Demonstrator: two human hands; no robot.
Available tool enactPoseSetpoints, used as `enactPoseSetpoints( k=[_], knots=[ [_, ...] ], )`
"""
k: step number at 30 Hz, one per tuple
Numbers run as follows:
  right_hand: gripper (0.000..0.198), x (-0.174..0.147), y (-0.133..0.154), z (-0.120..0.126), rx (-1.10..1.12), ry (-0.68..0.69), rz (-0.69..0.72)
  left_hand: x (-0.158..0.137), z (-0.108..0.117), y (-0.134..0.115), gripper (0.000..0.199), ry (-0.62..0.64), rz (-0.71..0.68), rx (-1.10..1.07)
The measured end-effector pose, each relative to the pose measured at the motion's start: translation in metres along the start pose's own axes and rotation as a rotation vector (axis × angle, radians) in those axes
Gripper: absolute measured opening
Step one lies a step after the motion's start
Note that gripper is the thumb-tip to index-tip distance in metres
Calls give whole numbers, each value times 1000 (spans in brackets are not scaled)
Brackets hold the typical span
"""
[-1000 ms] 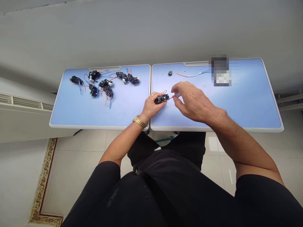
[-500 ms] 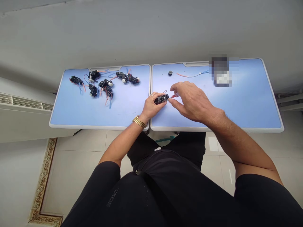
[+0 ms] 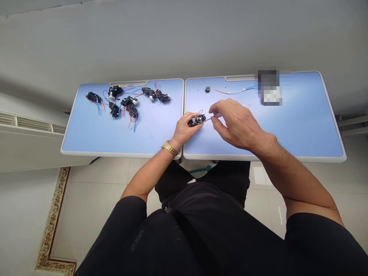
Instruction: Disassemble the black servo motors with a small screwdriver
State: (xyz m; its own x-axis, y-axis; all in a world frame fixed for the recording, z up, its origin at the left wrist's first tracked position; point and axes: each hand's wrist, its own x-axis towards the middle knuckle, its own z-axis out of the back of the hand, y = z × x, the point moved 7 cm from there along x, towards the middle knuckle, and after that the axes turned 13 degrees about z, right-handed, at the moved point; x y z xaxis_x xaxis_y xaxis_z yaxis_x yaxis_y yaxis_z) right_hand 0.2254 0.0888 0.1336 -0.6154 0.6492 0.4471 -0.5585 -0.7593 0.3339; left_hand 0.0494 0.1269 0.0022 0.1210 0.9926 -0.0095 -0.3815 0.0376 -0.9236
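Note:
My left hand (image 3: 185, 129) is closed round a small black motor assembly (image 3: 197, 120), which has a pale round part on top and a thin red wire loop behind it. Between the fingers of my right hand (image 3: 237, 122) is a screwdriver (image 3: 216, 115) with a reddish, see-through handle. Its thin metal shaft points left and reaches the right end of the assembly. Whether the tip sits in a screw is too small to tell. The fingers of my right hand hide part of the handle.
Several similar black motor assemblies (image 3: 114, 109) with blue and orange wires lie on the left table (image 3: 86, 138). On the right table (image 3: 310, 134) are a small black wheel (image 3: 207, 89), a wire lead (image 3: 230, 92) and a blurred-out object (image 3: 270, 88). A wall runs behind.
My right hand has shifted slightly right, away from the assembly, and more of the screwdriver's shaft shows now. My left hand still holds the assembly in nearly the same spot.

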Motion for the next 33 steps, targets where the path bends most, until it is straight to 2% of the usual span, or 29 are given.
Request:
enactPoseSetpoints(
  k=[11, 20, 33],
  knots=[
    [18, -1, -1, 4, -5, -49, -1, 0, 0, 1, 33, -4, 11, 17],
    [22, -2, -5, 2, -1, -18, -52, 1, 0, 2, 39, 0, 9, 37],
    [19, -3, -5, 5, -9, -31, -49, -2, 1, -1, 31, -6, -29, 56]
  ],
)
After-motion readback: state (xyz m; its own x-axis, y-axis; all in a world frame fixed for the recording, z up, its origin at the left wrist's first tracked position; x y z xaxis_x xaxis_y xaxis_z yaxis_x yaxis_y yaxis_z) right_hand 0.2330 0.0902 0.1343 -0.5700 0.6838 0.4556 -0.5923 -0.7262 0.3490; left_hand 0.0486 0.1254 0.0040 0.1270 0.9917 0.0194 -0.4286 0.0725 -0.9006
